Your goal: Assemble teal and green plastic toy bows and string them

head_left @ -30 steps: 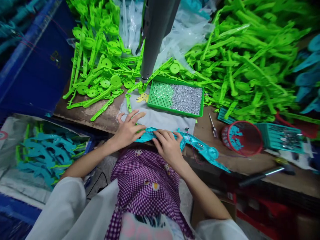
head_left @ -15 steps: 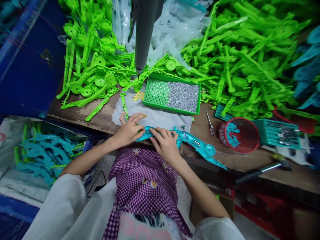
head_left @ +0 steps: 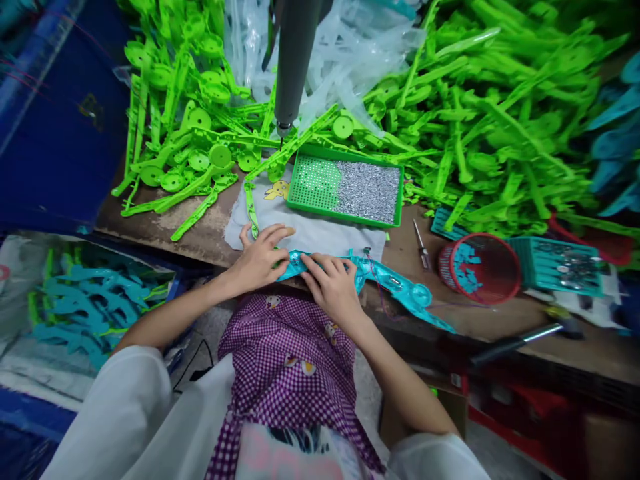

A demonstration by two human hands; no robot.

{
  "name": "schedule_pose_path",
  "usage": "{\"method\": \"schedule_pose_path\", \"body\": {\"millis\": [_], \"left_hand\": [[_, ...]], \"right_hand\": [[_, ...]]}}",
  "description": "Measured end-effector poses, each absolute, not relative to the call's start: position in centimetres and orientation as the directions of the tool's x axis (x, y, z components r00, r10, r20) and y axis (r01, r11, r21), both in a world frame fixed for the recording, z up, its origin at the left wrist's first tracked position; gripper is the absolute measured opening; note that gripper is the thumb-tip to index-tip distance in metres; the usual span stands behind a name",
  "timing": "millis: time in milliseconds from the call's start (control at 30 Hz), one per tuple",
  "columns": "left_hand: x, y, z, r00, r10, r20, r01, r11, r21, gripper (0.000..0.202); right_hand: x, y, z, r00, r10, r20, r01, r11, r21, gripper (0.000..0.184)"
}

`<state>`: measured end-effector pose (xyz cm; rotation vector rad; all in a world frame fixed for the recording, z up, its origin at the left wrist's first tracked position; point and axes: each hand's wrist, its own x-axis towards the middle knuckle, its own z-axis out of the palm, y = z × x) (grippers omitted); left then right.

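A long teal plastic part lies along the near edge of the workbench, on a grey cloth. My left hand rests with fingers stretched over the part's left end. My right hand presses down on its middle, fingers curled over it. Thin red and dark wires run from the part near its right half. A grey hanging power screwdriver points down above the bench, behind my hands.
A green tray holds a heap of small silver screws. Heaps of bright green plastic parts cover the back of the bench. A red mesh basket, a teal tray and a small screwdriver lie right. Teal parts fill a bag at lower left.
Both hands stay on the teal part; my fingers have shifted only slightly along it. The view has drifted a little.
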<state>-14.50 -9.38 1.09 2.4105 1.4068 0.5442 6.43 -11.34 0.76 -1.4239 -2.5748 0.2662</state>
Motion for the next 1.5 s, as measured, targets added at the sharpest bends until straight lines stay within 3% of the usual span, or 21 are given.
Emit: {"method": "schedule_pose_path", "body": {"millis": [133,333,533,700,833,1033,1233,1500], "left_hand": [[-14.5,-9.3,0.9,0.478,0.866,0.146,0.765,-0.492,0.416,0.011],[-14.9,-9.4,0.7,0.426,0.901,0.088,0.762,-0.409,0.503,0.01],[-13.9,-9.1,1.8,0.515,0.85,0.109,0.778,-0.518,0.355,0.011],[-14.0,-8.9,2.6,0.531,0.84,0.115,0.777,-0.536,0.33,0.012],[-15.9,-10.1,2.3,0.43,0.877,0.214,0.784,-0.48,0.393,0.031],[-19.4,-12.4,-0.4,0.048,0.929,0.366,0.849,-0.232,0.475,0.027],[-20.1,-13.2,-2.0,0.088,0.907,0.412,0.909,-0.243,0.34,0.037],[-19.8,-13.2,-2.6,0.106,0.898,0.427,0.923,-0.248,0.293,0.042]], "right_hand": [[6.4,-11.2,0.8,-0.544,0.836,0.07,0.812,0.546,-0.206,0.034],[6.6,-11.0,1.0,-0.554,0.832,0.03,0.812,0.548,-0.199,0.037],[6.2,-10.9,1.2,-0.545,0.838,0.025,0.824,0.54,-0.173,0.036],[6.1,-11.0,1.0,-0.558,0.828,0.058,0.812,0.559,-0.167,0.034],[6.4,-11.4,1.2,-0.552,0.82,0.153,0.792,0.573,-0.211,0.032],[4.4,-11.9,2.3,-0.519,0.795,0.314,0.732,0.603,-0.317,0.023],[1.2,-10.7,1.6,-0.587,0.745,0.317,0.672,0.666,-0.322,0.022],[-0.3,-9.1,0.9,-0.671,0.682,0.291,0.623,0.732,-0.276,0.027]]}}
